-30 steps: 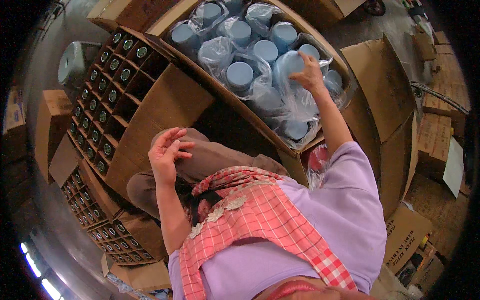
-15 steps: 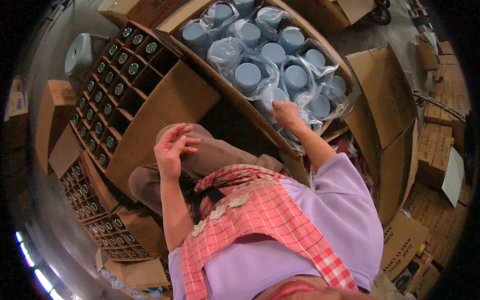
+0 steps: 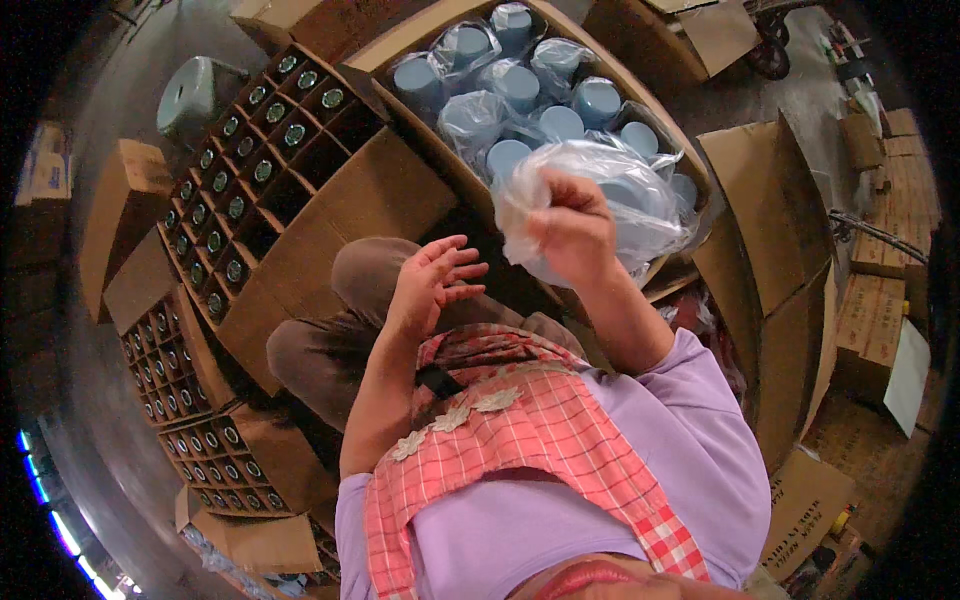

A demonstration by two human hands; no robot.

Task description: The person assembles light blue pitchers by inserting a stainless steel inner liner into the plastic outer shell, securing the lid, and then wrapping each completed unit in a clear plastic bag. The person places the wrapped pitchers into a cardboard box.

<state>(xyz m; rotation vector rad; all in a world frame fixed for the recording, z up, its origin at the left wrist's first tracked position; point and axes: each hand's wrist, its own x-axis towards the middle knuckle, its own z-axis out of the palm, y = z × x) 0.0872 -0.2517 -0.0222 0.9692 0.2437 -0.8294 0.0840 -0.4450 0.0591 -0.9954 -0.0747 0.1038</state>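
Pinched in my right hand (image 3: pixel 578 228) is a clear plastic bag (image 3: pixel 655 215), lifted over the near right part of a large open carton (image 3: pixel 405 38). A pale blue shape shows through the bag; I cannot tell whether it is inside or behind. Several light blue cylinders (image 3: pixel 515 88) stand in that carton, many wrapped in clear plastic. My left hand (image 3: pixel 428 285) is held above my knee, fingers spread, with nothing in it. To its left is a divided carton (image 3: pixel 350 195) with round-ended items (image 3: pixel 263 171) in many cells; some cells near its right side look dark.
Smaller divided cartons (image 3: pixel 215 460) sit at the lower left. A pale green stool (image 3: pixel 195 100) stands at the far left. Tall open cardboard flaps (image 3: pixel 765 210) rise on the right, before stacked brown boxes (image 3: pixel 870 325). A dark wheel (image 3: pixel 768 58) is at the far right.
My right hand has risen from among the cylinders, pulling the plastic bag up toward me. My left hand has moved right, toward the bag, still spread.
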